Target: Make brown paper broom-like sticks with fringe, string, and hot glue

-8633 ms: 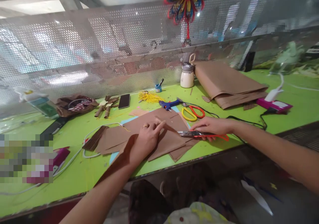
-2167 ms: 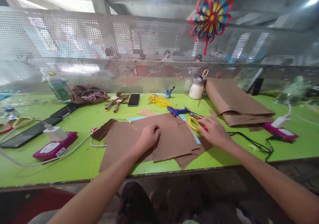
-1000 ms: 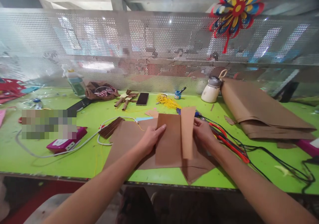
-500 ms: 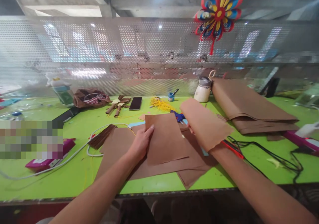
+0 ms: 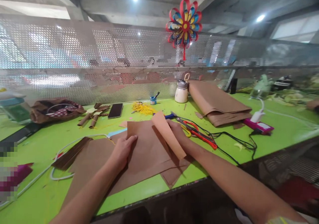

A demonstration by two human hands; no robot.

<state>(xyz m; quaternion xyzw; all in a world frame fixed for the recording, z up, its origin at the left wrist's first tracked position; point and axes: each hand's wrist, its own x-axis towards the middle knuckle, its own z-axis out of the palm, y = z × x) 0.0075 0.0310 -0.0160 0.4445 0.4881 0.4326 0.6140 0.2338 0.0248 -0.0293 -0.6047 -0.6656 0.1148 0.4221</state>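
Observation:
My left hand is closed on the left edge of a brown paper sheet, its thumb lying on top. At the sheet's right side, a lighter brown piece of paper stands up and curls over. My right hand grips that piece from its far right side, its fingertips mostly hidden behind it. Larger brown paper lies flat on the green table under both. Red-handled scissors and a yellow-handled pair lie just right of my right hand.
Behind are yellow string, a phone, a small blue jar and a white bottle. Folded brown paper lies at the back right. Black cords run beside a purple power strip. A white cable loops at left.
My right hand has brought the lighter paper left, from apart to over the right side of the left hand's sheet. The view has turned right, uncovering the scissors.

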